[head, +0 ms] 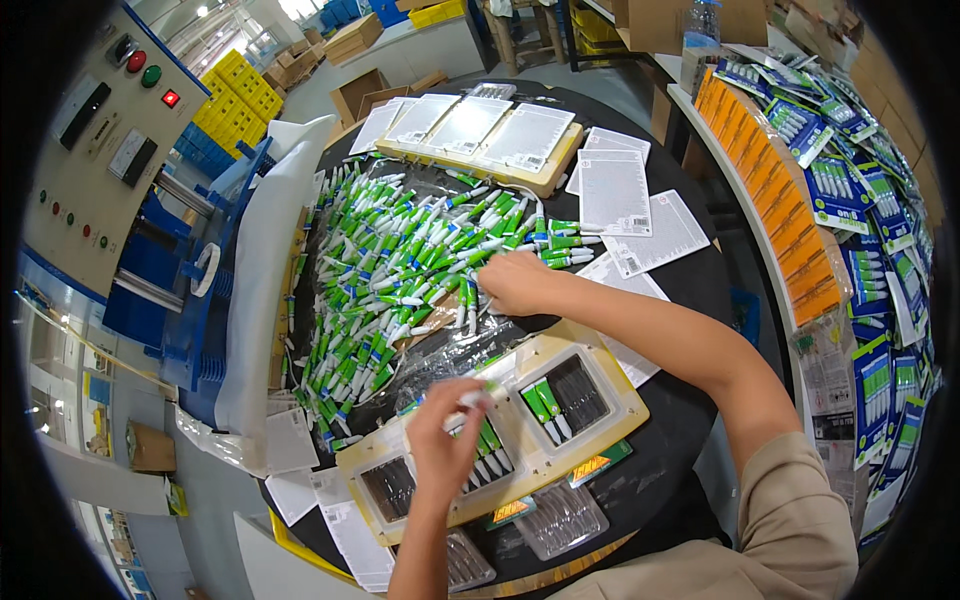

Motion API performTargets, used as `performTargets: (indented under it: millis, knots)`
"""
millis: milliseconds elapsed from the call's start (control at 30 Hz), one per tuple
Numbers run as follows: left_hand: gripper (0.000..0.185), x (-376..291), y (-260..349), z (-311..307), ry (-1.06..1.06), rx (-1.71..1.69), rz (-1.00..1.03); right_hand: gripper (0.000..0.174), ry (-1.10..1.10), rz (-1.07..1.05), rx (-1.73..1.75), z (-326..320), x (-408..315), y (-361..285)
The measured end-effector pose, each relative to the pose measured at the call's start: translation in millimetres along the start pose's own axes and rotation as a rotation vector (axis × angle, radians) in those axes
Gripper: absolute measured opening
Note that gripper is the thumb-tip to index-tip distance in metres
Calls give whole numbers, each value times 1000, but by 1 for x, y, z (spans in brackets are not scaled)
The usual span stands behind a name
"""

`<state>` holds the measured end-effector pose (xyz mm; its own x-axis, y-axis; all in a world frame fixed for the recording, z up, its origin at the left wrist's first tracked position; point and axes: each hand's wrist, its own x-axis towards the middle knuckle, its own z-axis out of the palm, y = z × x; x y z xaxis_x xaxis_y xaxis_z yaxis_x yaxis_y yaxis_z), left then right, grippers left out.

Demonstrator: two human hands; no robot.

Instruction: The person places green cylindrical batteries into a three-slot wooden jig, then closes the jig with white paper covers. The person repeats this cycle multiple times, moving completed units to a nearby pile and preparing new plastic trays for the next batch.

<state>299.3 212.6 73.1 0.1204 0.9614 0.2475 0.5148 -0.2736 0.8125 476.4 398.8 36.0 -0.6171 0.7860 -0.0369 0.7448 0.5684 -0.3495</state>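
A large heap of small green-and-white glue tubes (405, 255) covers the left and middle of a round black table. My right hand (517, 283) reaches into the heap's right edge, fingers curled among the tubes; what they pinch is hidden. Over the near yellow-framed tray fixture (621, 409) is my left hand (448, 427), blurred, with a tube (474, 397) between its fingers. The fixture has clear plastic blister trays in its windows: two tubes (547, 409) lie in the right one, several tubes (491, 450) in the middle one. The left blister (388, 489) shows no tubes.
Behind the heap, a second yellow fixture (480, 169) bears printed cards (529, 139). More cards (613, 191) lie at the right. Spare blister trays (562, 517) sit at the near edge. A blue press (202, 270) stands left. Packed glue cards (832, 180) and orange boxes (780, 217) fill the right shelf.
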Motion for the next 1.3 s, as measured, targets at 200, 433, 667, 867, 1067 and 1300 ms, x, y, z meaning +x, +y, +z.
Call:
performTargets:
  millis: [200,433,667,867,1067,1300]
  knots:
    - [28,-28,26,39,-235,574,566,16,-85,-53,-49,6,-15,8]
    - [31,-17,17,65,-309,748,704,16,464,54,623,-31,-125,14]
    - [32,-20,6,68,-348,777,686,22,631,-53,270,30,-218,-30]
    - [41,-26,6,66,-382,761,607,32,550,-197,1,45,-217,-37]
    - [42,-27,1,62,-362,705,570,32,618,-169,-37,43,-222,-41]
    - [41,-29,-2,62,-332,693,587,27,554,-263,-107,47,-220,-44]
